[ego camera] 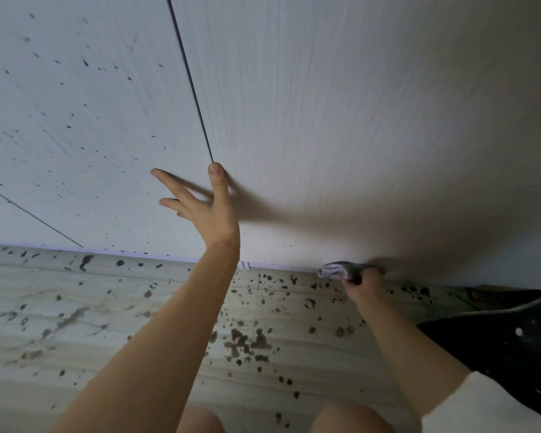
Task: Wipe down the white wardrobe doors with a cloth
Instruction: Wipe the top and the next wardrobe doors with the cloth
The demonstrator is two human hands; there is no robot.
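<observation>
Head view: white wardrobe doors [325,104] fill the upper two thirds of the frame, their faces marked with a fine vertical grain. A thin dark seam [189,79] between two doors runs from the top edge, left of centre, down to the middle of the frame. The door on the left of that seam carries many small dark specks, and a second, fainter seam slants across the lower left of it.

The left hand [208,210] sits at the centre of the frame with its fingers straight and spread wide, holding nothing. One fingertip rests on the door at the lower end of the dark seam (the others fan out to the left, and whether they touch the surface cannot be told). Its shadow falls to the right across the door.

The right hand [361,284] is lower and to the right of centre, at the bottom edge of the doors. Its fingers are curled round a bunched cloth [341,270], pale with a grey part, which is pressed against the door just above the floor.

A pale tiled floor [75,323] spattered with dark spots fills the lower third of the frame. A dark object [512,339] lies at the lower right edge.
</observation>
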